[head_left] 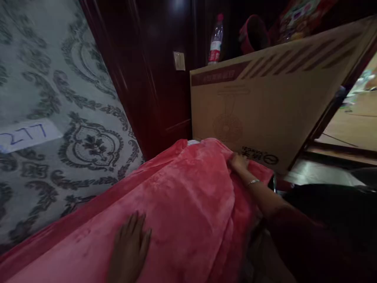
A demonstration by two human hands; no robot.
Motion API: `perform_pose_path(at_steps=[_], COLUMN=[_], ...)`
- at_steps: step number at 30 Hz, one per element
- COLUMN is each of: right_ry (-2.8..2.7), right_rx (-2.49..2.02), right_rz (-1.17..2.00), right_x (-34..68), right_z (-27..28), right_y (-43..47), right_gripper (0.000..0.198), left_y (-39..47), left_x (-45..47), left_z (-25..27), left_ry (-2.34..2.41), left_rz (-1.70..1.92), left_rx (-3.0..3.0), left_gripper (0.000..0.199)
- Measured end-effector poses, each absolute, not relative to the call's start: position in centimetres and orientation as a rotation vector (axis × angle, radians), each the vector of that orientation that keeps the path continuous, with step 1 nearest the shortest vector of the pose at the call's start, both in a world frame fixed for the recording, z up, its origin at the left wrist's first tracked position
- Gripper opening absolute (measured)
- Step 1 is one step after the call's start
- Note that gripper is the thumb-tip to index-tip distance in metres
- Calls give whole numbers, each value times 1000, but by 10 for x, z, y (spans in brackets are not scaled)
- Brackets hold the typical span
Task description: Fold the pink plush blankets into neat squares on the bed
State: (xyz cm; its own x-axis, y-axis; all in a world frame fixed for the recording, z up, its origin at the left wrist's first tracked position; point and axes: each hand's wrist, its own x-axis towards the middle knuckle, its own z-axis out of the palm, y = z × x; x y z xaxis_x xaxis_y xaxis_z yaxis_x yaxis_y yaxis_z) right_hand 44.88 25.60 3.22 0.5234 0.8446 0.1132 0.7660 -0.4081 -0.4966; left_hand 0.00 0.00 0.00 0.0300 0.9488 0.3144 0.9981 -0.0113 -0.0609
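A pink plush blanket [179, 196] spreads across the lower middle of the head view, with soft folds along its right side. Flat on its surface near the bottom lies my left hand [129, 243], fingers stretched out and the thumb held apart. At the blanket's far right part, my right hand [239, 163] has its fingers curled into the cloth beside a fold; the fingertips are hard to make out. A thin bracelet [253, 182] circles my right wrist.
A large cardboard box [259, 94] stands just beyond the blanket. A plastic bottle [216, 41] is above its top edge. Patterned wallpaper [91, 145] with a paper label [29, 135] borders the left, next to dark red wood panelling [153, 70].
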Motion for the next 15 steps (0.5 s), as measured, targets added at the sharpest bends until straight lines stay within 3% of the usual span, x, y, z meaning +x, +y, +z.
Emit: perform_pose_path(at_steps=[7,12,15], right_ry=[-1302,-1345,-1507], right_rx=[-2136,-1849,-1447], right_rz=[284,403,585], right_x=[456,419,381], right_z=[66,142,191], right_y=[221,243,260], right_gripper=[33,35,46], left_y=[-1,-2,-2], left_x=[14,15,14], left_z=[18,20,19], left_ry=[-2084,-2083,-2070], left_rz=[-190,-210,-210], left_rx=[-2026,-2032,-2033], left_gripper=[52,51,52])
